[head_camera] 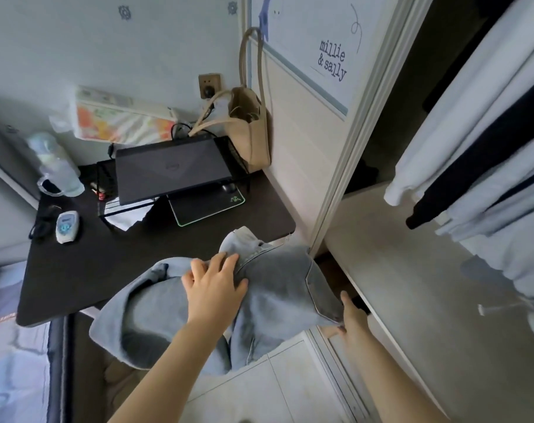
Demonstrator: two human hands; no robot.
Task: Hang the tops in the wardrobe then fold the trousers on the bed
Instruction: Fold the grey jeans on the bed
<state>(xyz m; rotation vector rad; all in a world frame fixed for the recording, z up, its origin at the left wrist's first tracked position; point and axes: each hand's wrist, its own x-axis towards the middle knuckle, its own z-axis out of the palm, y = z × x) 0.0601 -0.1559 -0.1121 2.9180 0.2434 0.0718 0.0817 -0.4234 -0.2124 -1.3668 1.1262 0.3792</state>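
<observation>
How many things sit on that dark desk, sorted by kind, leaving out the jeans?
Laptop: 1
Mouse: 1
Mouse pad: 1
Bottle: 1
Tissue pack: 1
Beige bag: 1
White handheld gadget: 1
Total: 7

In the upper right of the frame, the white wardrobe door (305,96) carries dark blue lettering (332,60) that reads "millie & sally". The closed black laptop (171,169) at centre left bears a round logo on its lid, too blurred to read.
</observation>
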